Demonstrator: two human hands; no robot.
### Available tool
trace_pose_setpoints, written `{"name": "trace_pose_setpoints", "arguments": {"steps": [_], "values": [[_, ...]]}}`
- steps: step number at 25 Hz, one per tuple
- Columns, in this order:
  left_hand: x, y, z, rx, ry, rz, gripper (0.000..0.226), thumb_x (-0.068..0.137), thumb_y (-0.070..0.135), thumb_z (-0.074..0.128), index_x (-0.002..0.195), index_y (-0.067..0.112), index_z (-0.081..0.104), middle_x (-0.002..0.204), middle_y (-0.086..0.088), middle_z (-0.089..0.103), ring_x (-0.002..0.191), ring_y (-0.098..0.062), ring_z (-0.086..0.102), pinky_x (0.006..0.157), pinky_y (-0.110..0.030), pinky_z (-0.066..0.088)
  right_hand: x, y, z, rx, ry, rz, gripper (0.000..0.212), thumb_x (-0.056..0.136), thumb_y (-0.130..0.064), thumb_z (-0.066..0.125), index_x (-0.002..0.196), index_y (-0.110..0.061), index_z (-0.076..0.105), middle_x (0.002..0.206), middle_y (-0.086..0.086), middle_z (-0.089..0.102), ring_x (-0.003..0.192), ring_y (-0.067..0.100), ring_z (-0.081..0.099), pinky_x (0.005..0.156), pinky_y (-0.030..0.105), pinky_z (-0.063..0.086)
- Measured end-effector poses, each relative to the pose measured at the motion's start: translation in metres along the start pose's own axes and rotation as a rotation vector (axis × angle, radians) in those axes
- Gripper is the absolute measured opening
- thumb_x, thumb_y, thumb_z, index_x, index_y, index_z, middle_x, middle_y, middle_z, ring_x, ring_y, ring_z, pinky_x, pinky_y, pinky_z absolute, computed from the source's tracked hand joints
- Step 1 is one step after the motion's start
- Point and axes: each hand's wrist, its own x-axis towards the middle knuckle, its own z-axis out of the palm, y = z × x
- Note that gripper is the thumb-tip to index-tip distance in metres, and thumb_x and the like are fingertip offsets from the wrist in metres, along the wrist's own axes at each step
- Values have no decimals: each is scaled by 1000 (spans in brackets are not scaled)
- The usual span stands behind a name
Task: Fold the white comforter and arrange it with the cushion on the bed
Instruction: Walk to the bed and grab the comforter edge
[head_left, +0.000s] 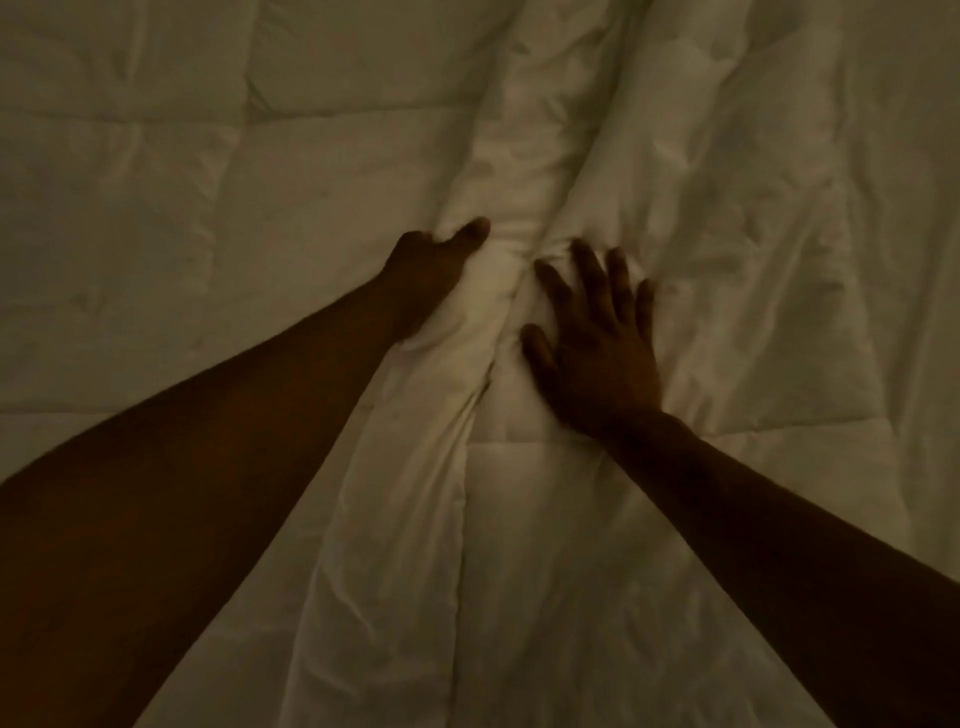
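Observation:
The white comforter (519, 130) fills the whole view in dim light, quilted in squares and wrinkled. A raised ridge of bunched fabric runs down its middle from the top toward me. My left hand (426, 275) grips the left side of that ridge, thumb on top and fingers tucked under the fold. My right hand (597, 343) lies flat on the comforter just right of the ridge, fingers spread and pressing down. No cushion is in view.
Flatter quilted comforter spreads to the left (156, 208), and more crumpled folds lie to the right (779, 208). Both my bare forearms reach in from the bottom corners. No bed edge is visible.

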Motion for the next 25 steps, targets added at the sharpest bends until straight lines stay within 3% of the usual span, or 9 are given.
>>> {"name": "trace_pose_setpoints", "arguments": {"steps": [2, 4, 6, 10, 13, 15, 19, 22, 25], "values": [[7, 2, -18, 25, 135, 144, 45, 88, 53, 66, 109, 13, 66, 92, 5, 67, 86, -11, 64, 76, -22, 49, -1, 4, 5, -22, -13, 35, 65, 96, -60, 30, 155, -36, 18, 166, 1, 5, 153, 29, 0, 121, 57, 3], [15, 5, -61, 50, 313, 261, 28, 93, 44, 64, 102, 17, 68, 84, 8, 66, 77, -8, 63, 66, -11, 45, 1, 8, 8, -56, -41, 66, 64, 96, -59, 26, 155, -37, 16, 166, 3, 6, 153, 29, 1, 121, 56, 3], [26, -1, -106, 160, 407, 315, 41, 93, 48, 62, 114, 13, 70, 104, -2, 70, 100, -15, 65, 78, -8, 45, 9, 7, 10, -88, -48, 49, 63, 97, -60, 24, 155, -37, 15, 166, 5, 6, 153, 28, -1, 122, 55, 3], [48, -32, -106, 414, 416, 37, 80, 93, 67, 45, 133, -2, 53, 137, -25, 55, 127, -37, 52, 104, -36, 40, 24, 6, 11, -162, -59, 77, 64, 97, -61, 22, 156, -37, 14, 166, 4, 4, 153, 30, -3, 120, 59, 2], [32, -44, -70, 468, 473, 7, 80, 93, 72, 30, 131, 3, 47, 130, -26, 56, 118, -42, 55, 97, -43, 44, 14, 19, 9, -236, -96, 96, 65, 97, -65, 18, 156, -40, 7, 166, 3, -1, 152, 31, -7, 119, 61, 0], [3, -58, -67, 491, 486, 17, 77, 93, 71, 34, 129, 5, 47, 122, -24, 59, 111, -40, 57, 91, -41, 43, 3, 35, 1, -265, -82, 144, 64, 97, -66, 18, 155, -41, 6, 166, 3, -1, 152, 31, -8, 119, 61, -1], [-80, -100, -69, 478, 451, -10, 77, 84, 75, 45, 111, 4, 54, 79, -5, 57, 84, -32, 56, 75, -37, 38, -35, 89, -25, -248, -92, 349, 65, 97, -66, 17, 155, -41, 4, 166, 1, -4, 152, 26, -10, 121, 56, -2], [-132, -141, -72, 615, 486, -22, 73, 84, 72, 51, 104, 3, 56, 95, -23, 65, 94, -45, 60, 80, -45, 42, -87, 112, -34, -212, -151, 419, 66, 98, -67, 16, 155, -41, -3, 166, -2, -8, 152, 19, -13, 122, 54, -5], [-167, -180, -77, 726, 534, -50, 60, 97, 58, 45, 93, -1, 57, 89, -33, 64, 84, -50, 59, 78, -49, 43, -157, 114, -35, -180, -234, 461, 68, 98, -65, 16, 155, -38, -8, 165, -4, -12, 152, 19, -14, 121, 56, -1]]}}
